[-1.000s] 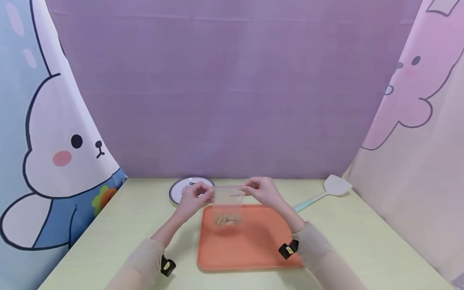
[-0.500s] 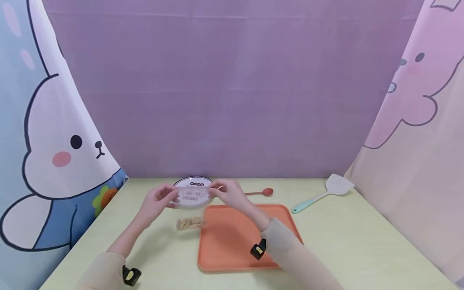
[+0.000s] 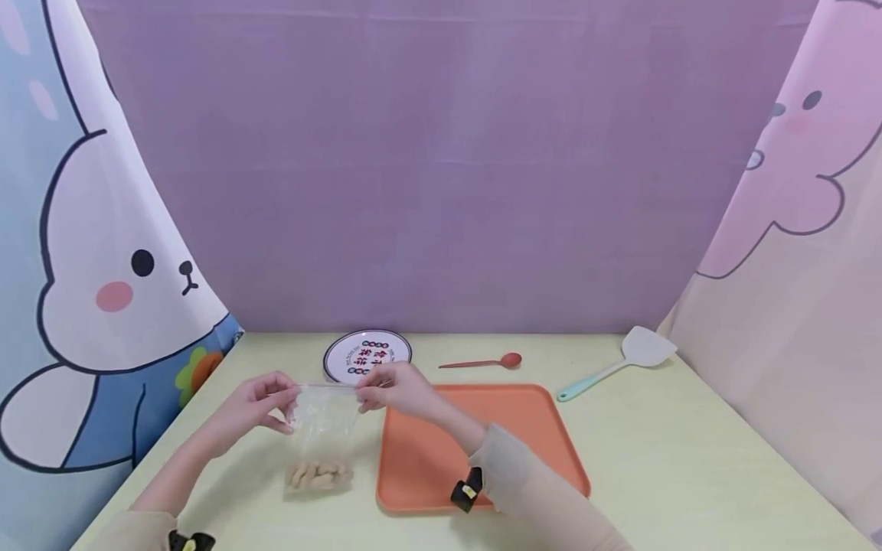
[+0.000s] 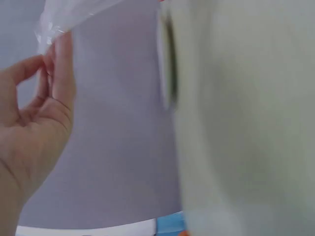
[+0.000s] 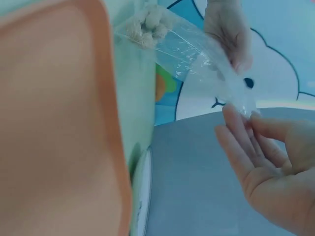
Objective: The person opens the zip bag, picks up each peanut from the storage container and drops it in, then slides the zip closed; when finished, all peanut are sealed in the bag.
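A clear plastic bag (image 3: pixel 325 428) hangs upright between both hands, left of the orange tray. At its bottom lie several beige, lumpy pieces (image 3: pixel 320 475) that look like peanuts in the shell. My left hand (image 3: pixel 249 412) pinches the top left corner between thumb and fingers, and my right hand (image 3: pixel 403 392) pinches the top right corner. The top edge is stretched straight between them. In the right wrist view the bag (image 5: pixel 197 54) slants away from the right hand (image 5: pixel 275 167). Only one corner of the bag (image 4: pixel 69 17) shows in the left wrist view.
The orange tray (image 3: pixel 482 451) lies flat on the pale yellow table (image 3: pixel 689 459). Behind it are a white plate (image 3: pixel 344 358) with a dark rim and a red spoon (image 3: pixel 482 363). A white spatula (image 3: pixel 599 379) with a mint handle lies at the right.
Both hands have carried the bag leftward and nearer, from over the tray to the table at its left. The red spoon and the plate have come into fuller view.
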The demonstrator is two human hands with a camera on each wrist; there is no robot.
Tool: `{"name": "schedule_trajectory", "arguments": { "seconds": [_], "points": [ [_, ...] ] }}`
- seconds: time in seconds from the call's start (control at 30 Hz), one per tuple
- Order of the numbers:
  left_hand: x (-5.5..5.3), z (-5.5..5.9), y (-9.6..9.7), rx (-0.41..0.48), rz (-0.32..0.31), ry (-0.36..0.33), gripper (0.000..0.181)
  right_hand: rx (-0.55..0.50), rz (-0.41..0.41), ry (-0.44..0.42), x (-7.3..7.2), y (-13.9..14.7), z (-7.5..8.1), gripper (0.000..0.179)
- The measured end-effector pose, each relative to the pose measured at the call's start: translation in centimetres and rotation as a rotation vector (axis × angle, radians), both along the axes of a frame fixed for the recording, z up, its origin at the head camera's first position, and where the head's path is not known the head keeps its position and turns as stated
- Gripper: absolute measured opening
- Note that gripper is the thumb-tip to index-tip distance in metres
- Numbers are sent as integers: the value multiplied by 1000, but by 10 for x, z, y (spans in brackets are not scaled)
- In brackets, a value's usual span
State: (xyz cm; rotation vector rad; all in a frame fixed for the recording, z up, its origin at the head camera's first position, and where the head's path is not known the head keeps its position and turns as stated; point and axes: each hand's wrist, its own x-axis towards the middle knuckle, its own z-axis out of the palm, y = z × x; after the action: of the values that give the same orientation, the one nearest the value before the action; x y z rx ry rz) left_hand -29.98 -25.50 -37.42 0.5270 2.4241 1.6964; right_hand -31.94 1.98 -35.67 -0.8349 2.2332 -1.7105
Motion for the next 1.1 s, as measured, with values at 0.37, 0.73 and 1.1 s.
{"name": "schedule_trajectory", "arguments": {
  "seconds": [0.37,0.73,1.1],
  "points": [
    [-33,-29,28,-87,126,-80,36,143,-188,136,-11,29,-9,13],
    [-41,-40,27,-343,219,-56,21,232,-213,195,-15,92,-2,15],
    [-40,-24,20,-382,337,179,31,277,-274,289,-18,154,-3,16]
  ]
}}
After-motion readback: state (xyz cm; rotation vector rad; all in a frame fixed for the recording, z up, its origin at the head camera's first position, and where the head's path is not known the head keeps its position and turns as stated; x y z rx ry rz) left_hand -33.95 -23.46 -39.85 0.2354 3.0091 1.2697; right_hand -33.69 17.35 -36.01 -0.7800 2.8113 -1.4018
